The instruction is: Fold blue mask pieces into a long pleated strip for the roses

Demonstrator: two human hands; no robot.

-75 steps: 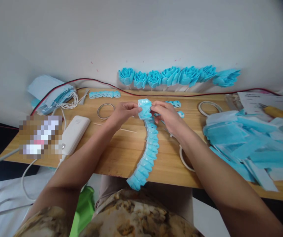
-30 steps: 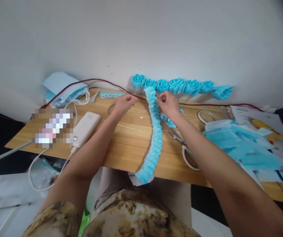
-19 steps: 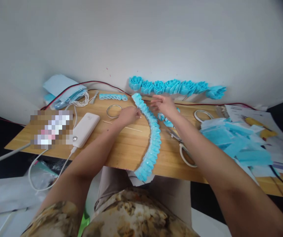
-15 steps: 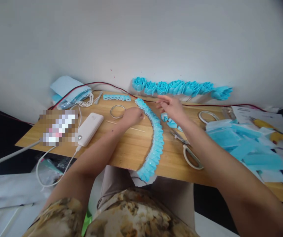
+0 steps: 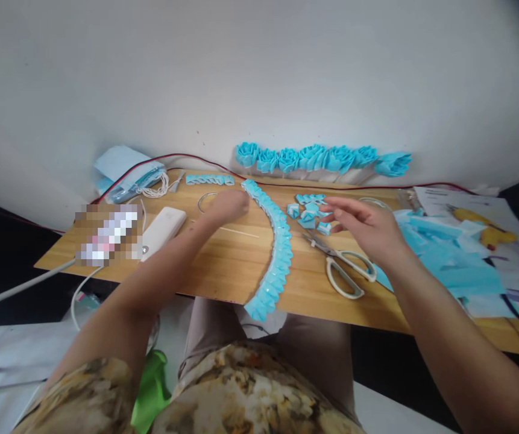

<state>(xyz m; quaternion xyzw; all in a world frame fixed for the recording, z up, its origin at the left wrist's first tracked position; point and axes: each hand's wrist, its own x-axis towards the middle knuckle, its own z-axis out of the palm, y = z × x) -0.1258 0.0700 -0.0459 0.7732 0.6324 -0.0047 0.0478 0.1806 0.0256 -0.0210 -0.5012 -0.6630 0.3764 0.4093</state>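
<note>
A long pleated light-blue strip (image 5: 281, 241) curves across the table, its near end reaching past the front edge. By its far end my left hand (image 5: 229, 206) is closed, knuckles up and slightly blurred; whatever its fingers may hold is hidden. My right hand (image 5: 368, 226) hovers with fingers stretched out and holds nothing visible. Just left of its fingertips lie several small folded blue pieces (image 5: 308, 216). White-handled scissors (image 5: 345, 274) rest below that hand. A thin stick (image 5: 241, 233) lies by the left wrist, and a tape roll (image 5: 205, 202) is partly covered by the left hand.
Blue rosettes (image 5: 289, 160) line the wall, and a short pleated strip (image 5: 209, 179) lies at the back. Cut blue sheets (image 5: 449, 259) and a printed paper (image 5: 489, 226) cover the right side. At left are a white power bank (image 5: 165, 226), cables and stacked masks (image 5: 128, 166).
My right hand has moved right, away from the strip's far end, uncovering the scissors and folded pieces. My left hand has shifted slightly left and stays closed. The view has shifted a little.
</note>
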